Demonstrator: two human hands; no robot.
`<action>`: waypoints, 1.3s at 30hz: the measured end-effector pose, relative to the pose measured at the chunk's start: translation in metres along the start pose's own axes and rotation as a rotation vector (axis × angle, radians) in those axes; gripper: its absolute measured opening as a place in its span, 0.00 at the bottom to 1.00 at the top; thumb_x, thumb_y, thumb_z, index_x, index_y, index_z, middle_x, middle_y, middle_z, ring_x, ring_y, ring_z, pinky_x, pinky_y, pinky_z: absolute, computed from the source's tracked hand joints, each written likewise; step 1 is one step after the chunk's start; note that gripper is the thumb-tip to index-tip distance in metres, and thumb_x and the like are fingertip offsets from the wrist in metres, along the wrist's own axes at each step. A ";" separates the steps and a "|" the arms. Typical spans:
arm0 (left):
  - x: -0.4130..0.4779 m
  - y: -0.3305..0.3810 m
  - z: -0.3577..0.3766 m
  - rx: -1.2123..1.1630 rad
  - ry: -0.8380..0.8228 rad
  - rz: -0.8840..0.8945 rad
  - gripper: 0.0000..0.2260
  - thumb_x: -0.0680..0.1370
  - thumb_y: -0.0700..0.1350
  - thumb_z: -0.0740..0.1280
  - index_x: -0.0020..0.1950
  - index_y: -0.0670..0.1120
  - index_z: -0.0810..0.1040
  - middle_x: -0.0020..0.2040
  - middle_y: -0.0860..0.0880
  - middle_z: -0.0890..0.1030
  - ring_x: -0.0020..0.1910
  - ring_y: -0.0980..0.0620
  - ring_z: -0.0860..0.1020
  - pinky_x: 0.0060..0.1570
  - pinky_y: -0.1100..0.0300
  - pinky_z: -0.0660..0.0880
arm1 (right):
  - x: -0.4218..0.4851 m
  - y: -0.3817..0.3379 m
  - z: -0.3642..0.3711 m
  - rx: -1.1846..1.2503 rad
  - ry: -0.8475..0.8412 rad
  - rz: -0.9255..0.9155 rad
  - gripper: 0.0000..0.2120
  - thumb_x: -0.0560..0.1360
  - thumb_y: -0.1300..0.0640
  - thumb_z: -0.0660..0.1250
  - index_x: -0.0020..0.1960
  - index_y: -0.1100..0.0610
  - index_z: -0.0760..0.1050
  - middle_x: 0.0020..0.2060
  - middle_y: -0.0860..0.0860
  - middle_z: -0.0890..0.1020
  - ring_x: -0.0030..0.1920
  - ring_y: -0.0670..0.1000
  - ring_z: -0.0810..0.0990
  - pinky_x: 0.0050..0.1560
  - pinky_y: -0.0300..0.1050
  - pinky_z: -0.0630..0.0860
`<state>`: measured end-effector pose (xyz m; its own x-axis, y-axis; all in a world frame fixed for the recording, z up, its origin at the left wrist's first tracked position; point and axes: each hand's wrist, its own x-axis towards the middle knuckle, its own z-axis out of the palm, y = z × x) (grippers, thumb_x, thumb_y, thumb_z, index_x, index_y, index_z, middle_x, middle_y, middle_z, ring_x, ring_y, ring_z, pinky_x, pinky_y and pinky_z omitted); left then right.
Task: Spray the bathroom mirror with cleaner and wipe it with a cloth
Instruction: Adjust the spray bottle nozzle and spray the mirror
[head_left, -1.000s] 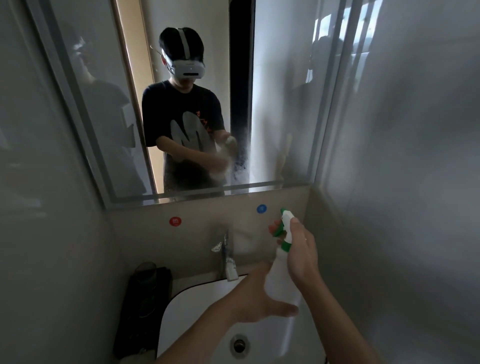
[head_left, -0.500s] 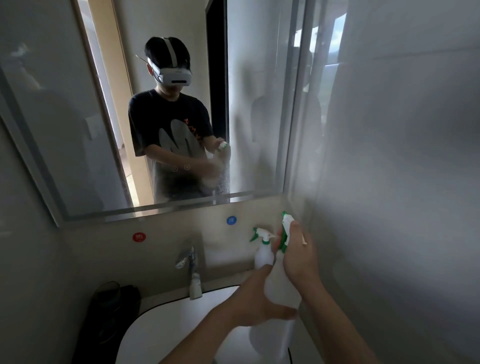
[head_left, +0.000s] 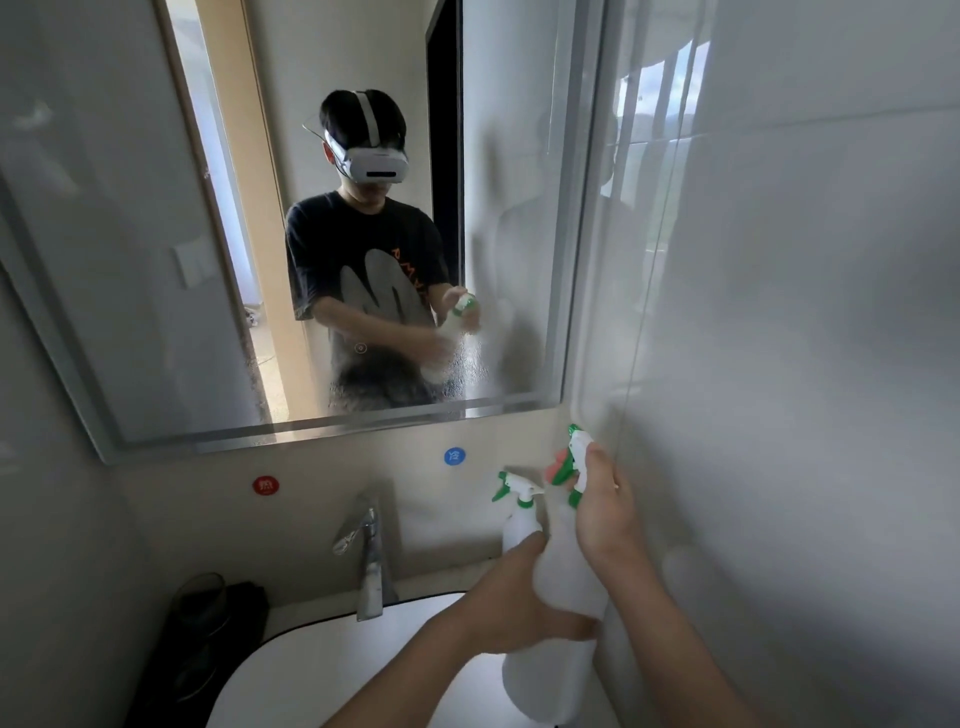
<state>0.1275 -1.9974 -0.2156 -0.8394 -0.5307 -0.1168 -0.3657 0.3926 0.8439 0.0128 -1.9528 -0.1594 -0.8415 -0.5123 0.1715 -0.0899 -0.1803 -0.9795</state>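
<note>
A narrow bathroom with glossy grey walls (head_left: 805, 312). The mirror (head_left: 519, 156) fills the view from 9 to 1 o'clock, and fine droplets mist its lower right corner. It reflects a person in a dark T-shirt and a white headset. Below it a red dot (head_left: 265, 485) and a blue dot (head_left: 455, 456) sit on the back wall above a chrome tap (head_left: 371, 561). The white basin (head_left: 337, 670) lies at 6 o'clock, and a dark object (head_left: 208, 623), too dim to identify, is at 8 o'clock.

At 4 o'clock a white spray bottle (head_left: 563, 587) with a green trigger is held upright near the right wall. The right hand (head_left: 600, 512) grasps its neck, a fingertip at the trigger. The left hand (head_left: 511, 605) is wrapped round its body. A second bottle (head_left: 519, 512) shows just behind, at its 10 o'clock; whether it is real or a reflection cannot be told.
</note>
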 end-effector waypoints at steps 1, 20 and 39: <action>0.002 0.002 0.000 0.004 -0.001 -0.002 0.38 0.57 0.64 0.81 0.64 0.61 0.71 0.55 0.62 0.80 0.54 0.61 0.79 0.48 0.60 0.77 | 0.002 0.000 -0.002 -0.005 -0.003 -0.013 0.21 0.79 0.47 0.56 0.37 0.58 0.79 0.34 0.54 0.83 0.32 0.44 0.79 0.36 0.38 0.74; 0.018 0.041 -0.020 0.054 0.072 0.109 0.37 0.61 0.62 0.81 0.67 0.60 0.73 0.58 0.58 0.81 0.56 0.56 0.80 0.56 0.50 0.80 | 0.031 -0.036 -0.012 0.060 0.017 -0.056 0.23 0.76 0.39 0.58 0.42 0.56 0.81 0.43 0.56 0.86 0.42 0.51 0.80 0.43 0.47 0.73; 0.020 0.087 -0.053 0.066 0.273 0.228 0.32 0.58 0.64 0.80 0.60 0.59 0.77 0.51 0.60 0.84 0.50 0.61 0.82 0.51 0.54 0.82 | 0.058 -0.105 0.010 0.082 0.013 -0.164 0.23 0.69 0.34 0.61 0.28 0.52 0.75 0.23 0.54 0.77 0.26 0.54 0.75 0.34 0.45 0.72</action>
<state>0.1001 -2.0138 -0.1165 -0.7675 -0.6016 0.2216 -0.2142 0.5664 0.7958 -0.0213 -1.9716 -0.0457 -0.8259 -0.4599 0.3262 -0.1831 -0.3285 -0.9266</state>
